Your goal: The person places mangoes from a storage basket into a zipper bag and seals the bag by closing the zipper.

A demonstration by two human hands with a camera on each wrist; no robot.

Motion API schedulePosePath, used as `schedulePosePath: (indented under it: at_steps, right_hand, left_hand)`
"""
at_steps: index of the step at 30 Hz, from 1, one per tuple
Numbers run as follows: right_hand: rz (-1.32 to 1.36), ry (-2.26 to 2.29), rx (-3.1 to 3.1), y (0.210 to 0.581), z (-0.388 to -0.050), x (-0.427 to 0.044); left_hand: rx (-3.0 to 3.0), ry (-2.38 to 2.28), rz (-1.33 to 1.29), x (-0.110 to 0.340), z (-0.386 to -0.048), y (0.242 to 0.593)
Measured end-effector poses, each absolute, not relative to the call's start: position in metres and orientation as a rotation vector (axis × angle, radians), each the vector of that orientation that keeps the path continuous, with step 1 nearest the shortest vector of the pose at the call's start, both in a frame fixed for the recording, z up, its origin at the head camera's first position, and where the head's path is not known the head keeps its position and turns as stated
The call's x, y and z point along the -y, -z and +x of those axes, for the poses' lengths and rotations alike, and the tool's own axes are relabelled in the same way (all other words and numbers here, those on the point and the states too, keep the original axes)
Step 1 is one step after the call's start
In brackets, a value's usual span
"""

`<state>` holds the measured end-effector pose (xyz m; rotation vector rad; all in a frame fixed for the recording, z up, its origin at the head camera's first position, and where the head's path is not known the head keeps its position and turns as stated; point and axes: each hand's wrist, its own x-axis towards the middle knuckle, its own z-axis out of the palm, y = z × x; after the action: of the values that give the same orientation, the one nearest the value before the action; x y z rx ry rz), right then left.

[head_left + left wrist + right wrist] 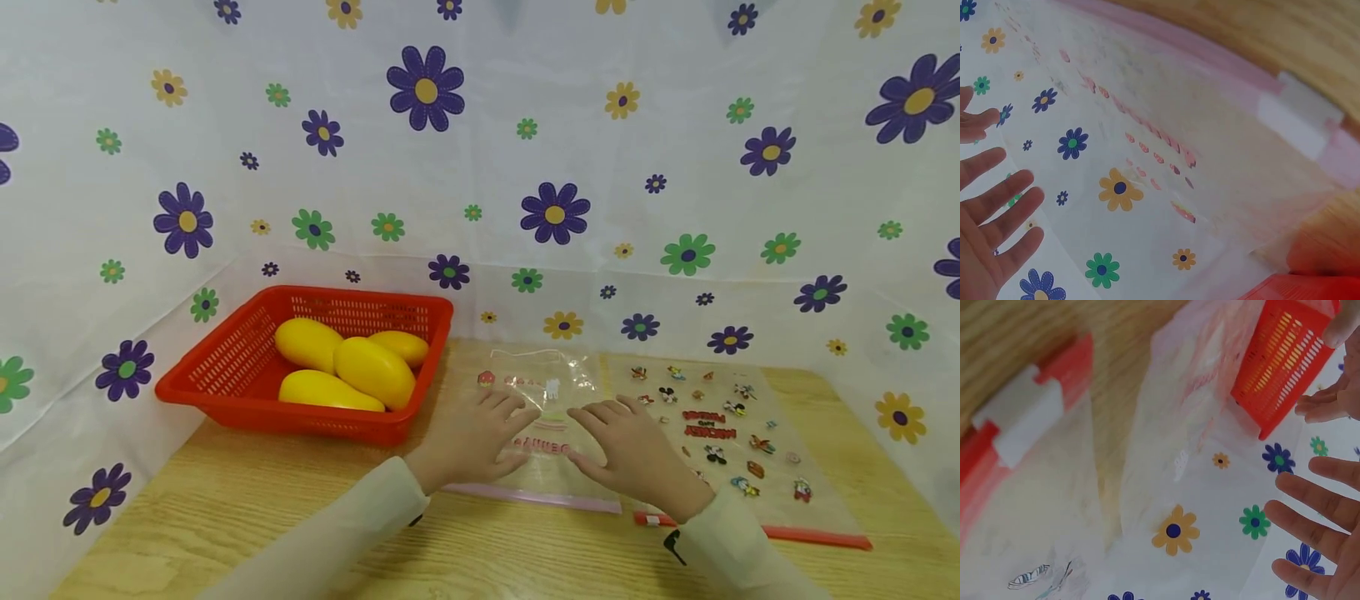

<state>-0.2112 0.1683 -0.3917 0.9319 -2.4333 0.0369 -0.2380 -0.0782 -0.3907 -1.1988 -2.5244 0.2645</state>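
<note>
Both hands hover palm down, fingers spread, over a clear zip bag with a pink slider edge (pixel 551 450), which lies flat on the wooden table. The left hand (pixel 476 433) is over the bag's left side and the right hand (pixel 633 454) over its right side, with a gap between them. Neither holds anything. In the left wrist view the left hand's fingers (pixel 1007 215) are spread and fairly straight; the right wrist view shows the right hand's fingers (pixel 1316 525) likewise extended. Whether either hand touches the bag, I cannot tell.
A red plastic basket (pixel 225 396) at the left holds several yellow mango-shaped fruits (pixel 375 371). Right of the pink-edged bag lies a second clear zip bag with cartoon prints and a red slider edge (pixel 817 537). A flowered white cloth (pixel 480 167) stands behind the wooden table (pixel 300 492).
</note>
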Motion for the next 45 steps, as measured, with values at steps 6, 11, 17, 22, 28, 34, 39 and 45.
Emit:
schedulePosePath:
  at_steps: [6,11,17,22,28,34,39,45]
  right_hand:
    - [1.033,0.027,2.446,0.397,-0.207,-0.165]
    - [1.116,0.059,2.465,0.398,-0.205,-0.162]
    - [1.230,0.113,2.467,0.399,-0.203,-0.157]
    - [1.274,0.124,2.511,0.402,-0.201,-0.154]
    - [1.323,0.142,2.531,0.405,-0.201,-0.152]
    - [1.329,0.158,2.578,0.405,-0.202,-0.151]
    - [1.326,0.170,2.600,0.405,-0.201,-0.150]
    - [1.348,0.182,2.571,0.408,-0.203,-0.151]
  left_hand:
    - [2.599,-0.363,-1.320,0.079,-0.232,0.393]
    - [2.594,-0.411,-1.426,0.080,-0.229,0.396]
    - [2.554,-0.412,-1.490,0.080,-0.228,0.406]
    - [2.545,-0.407,-1.537,0.080,-0.227,0.407]
    - [2.491,-0.428,-1.567,0.078,-0.226,0.407]
    - [2.464,-0.431,-1.585,0.077,-0.227,0.411]
    - [2.453,-0.420,-1.589,0.076,-0.228,0.415]
    - [2.429,-0.413,-1.583,0.075,-0.227,0.416]
